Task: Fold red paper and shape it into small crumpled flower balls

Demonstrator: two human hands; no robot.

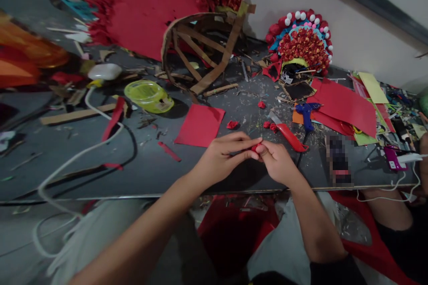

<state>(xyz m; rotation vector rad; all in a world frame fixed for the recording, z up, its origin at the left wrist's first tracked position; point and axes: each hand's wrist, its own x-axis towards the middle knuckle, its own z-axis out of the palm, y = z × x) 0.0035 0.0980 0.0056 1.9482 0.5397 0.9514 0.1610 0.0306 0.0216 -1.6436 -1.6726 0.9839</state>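
Note:
Both my hands meet over the front part of the dark table, pinching a small crumpled red piece (pixel 257 147), perhaps paper or foam. My left hand (pixel 230 151) comes in from the left with its fingertips closed on the piece. On the other side, the thumb and fingers of my right hand (pixel 276 160) press against it; most of the piece is hidden. Just beyond lie small red crumpled rosettes (pixel 232 124). A flat red sheet (pixel 200 125) rests left of my hands, and a red-handled cutter (pixel 290 137) with its blade out lies to the right.
A blue glue gun (pixel 308 115), red sheets (pixel 347 104) and a black jar (pixel 288 73) are on the right. A cardboard frame (pixel 197 53), a yellow-green plastic container (pixel 149 96) and a white cable (pixel 72 162) lie left. Another person's arm (pixel 389 207) shows at the right edge.

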